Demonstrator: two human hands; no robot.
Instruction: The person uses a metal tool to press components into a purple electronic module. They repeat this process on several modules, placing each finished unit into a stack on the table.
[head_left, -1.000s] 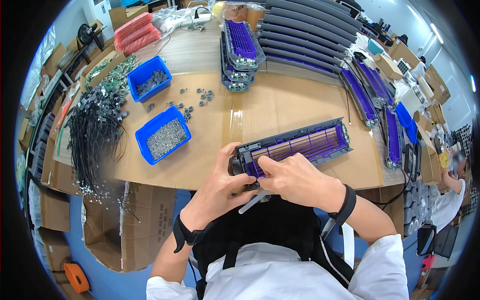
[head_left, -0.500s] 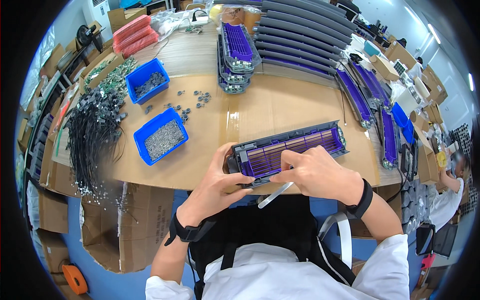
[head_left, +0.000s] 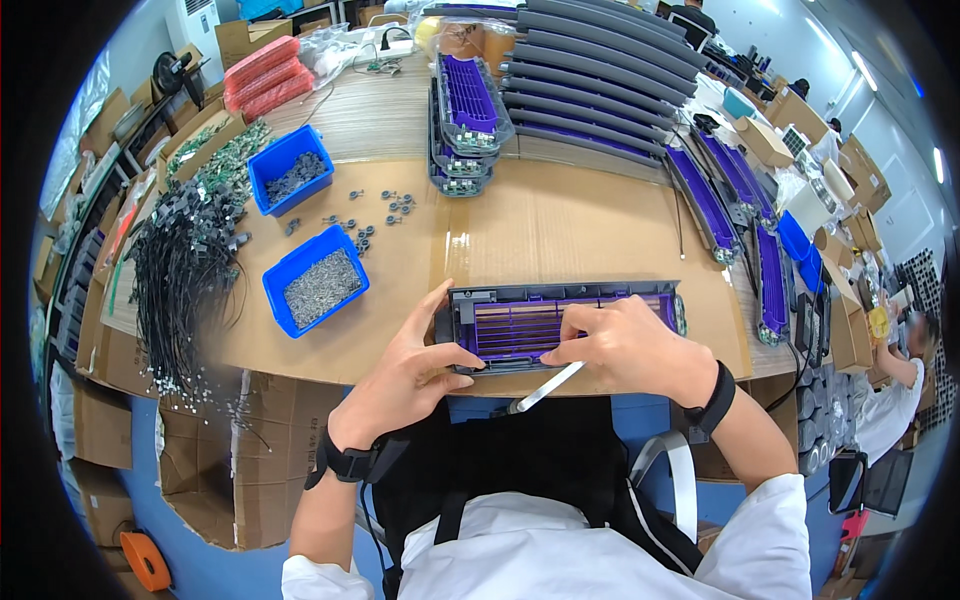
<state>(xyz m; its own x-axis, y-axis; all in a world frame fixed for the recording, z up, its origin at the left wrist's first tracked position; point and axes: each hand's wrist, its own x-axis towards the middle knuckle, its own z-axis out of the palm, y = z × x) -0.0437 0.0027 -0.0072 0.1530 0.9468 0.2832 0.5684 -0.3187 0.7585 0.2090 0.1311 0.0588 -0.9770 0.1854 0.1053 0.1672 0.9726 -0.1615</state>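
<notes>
A long dark grey housing with a purple slatted grille (head_left: 510, 318) lies before me near the table's front edge. My left hand (head_left: 405, 350) grips its left end, fingers at the far corner and thumb at the near one. My right hand (head_left: 630, 345) is closed over the middle of the grille, thumb and forefinger pinched at the near rim. What sits between those fingertips is hidden. A narrow white strip (head_left: 550, 386) sticks out below the right hand past the table edge; whether the hand holds it I cannot tell.
Left stand a blue bin of dark parts (head_left: 262, 178) and a blue bin of small metal pieces (head_left: 318, 290), near loose small wheels (head_left: 390, 200) and a black cable bundle (head_left: 180, 280). Stacked purple housings (head_left: 465, 110), long grey panels (head_left: 600, 80) and more purple pieces (head_left: 705, 200) lie beyond.
The housing has turned from a slant to nearly level and shifted slightly left and toward me. Both hands moved with it, keeping their places on it.
</notes>
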